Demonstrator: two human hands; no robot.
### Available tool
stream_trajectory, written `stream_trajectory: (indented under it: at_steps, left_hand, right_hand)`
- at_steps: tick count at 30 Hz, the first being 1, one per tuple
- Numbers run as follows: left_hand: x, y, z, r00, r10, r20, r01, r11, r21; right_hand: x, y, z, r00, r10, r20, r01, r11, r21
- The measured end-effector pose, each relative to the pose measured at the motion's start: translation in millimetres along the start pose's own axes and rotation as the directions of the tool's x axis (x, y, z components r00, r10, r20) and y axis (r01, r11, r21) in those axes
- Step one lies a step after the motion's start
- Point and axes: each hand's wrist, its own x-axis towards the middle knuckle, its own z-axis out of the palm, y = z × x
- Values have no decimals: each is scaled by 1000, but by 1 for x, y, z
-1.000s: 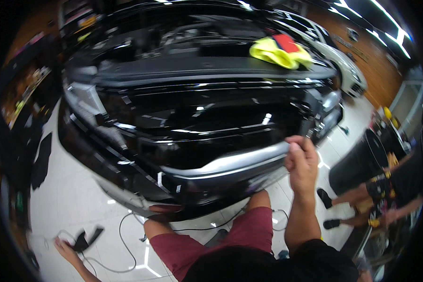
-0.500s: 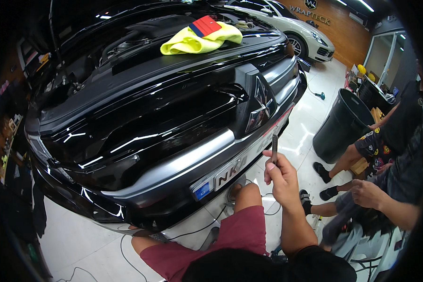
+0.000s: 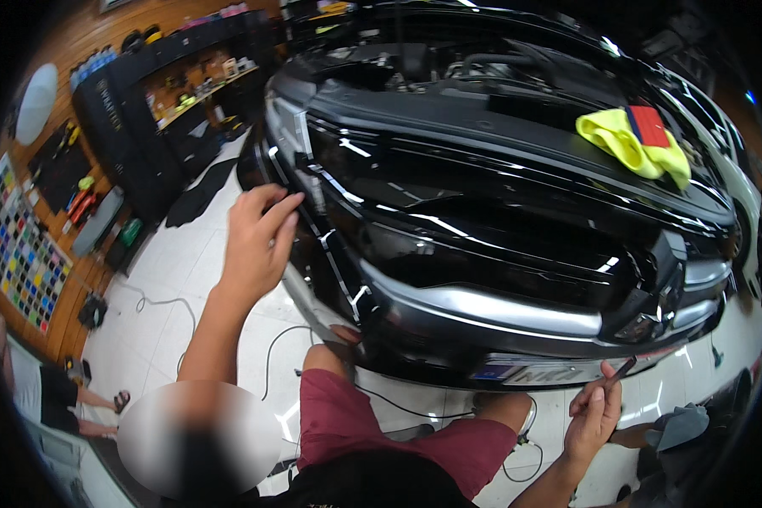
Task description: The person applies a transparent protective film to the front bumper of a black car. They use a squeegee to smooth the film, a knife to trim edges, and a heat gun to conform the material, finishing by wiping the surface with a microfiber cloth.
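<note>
In front of me stands a glossy black car front with its bonnet raised. My left hand is up at the car's left corner, beside the dark bumper trim near the headlight. Its fingers are apart and partly bent, with nothing visible in them; whether a fingertip touches the trim I cannot tell. Low on the right, my right hand is closed around a slim dark stick-like tool. The tool points up and right, close below the licence plate; its exact kind is too small to tell.
A yellow cloth lies on the front panel with a red flat squeegee on it. Cables run over the tiled floor. Black cabinets and a colour swatch board line the left wall. Another person is at lower left.
My view has swung left, to the car's left corner. My left hand has come into sight there. My right hand, still holding the tool, now appears lower and further right.
</note>
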Motion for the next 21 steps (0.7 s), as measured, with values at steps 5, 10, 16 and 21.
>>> stream_trajectory:
  at_steps: [5,10,16,21]
  left_hand:
    - [5,-47,15,998,-51,27,51,999,-5]
    - [47,-72,42,998,-63,-31,55,975,-217]
    - [49,-85,34,922,-292,255,382,792,-476]
    - [41,-88,45,972,-228,56,232,891,-390]
  right_hand:
    - [4,-3,37,982,-27,188,17,998,57]
    - [22,-33,108,961,-59,270,38,996,85]
    - [25,-77,222,946,63,319,-59,998,-21]
    - [39,-89,284,851,-367,377,463,862,-205]
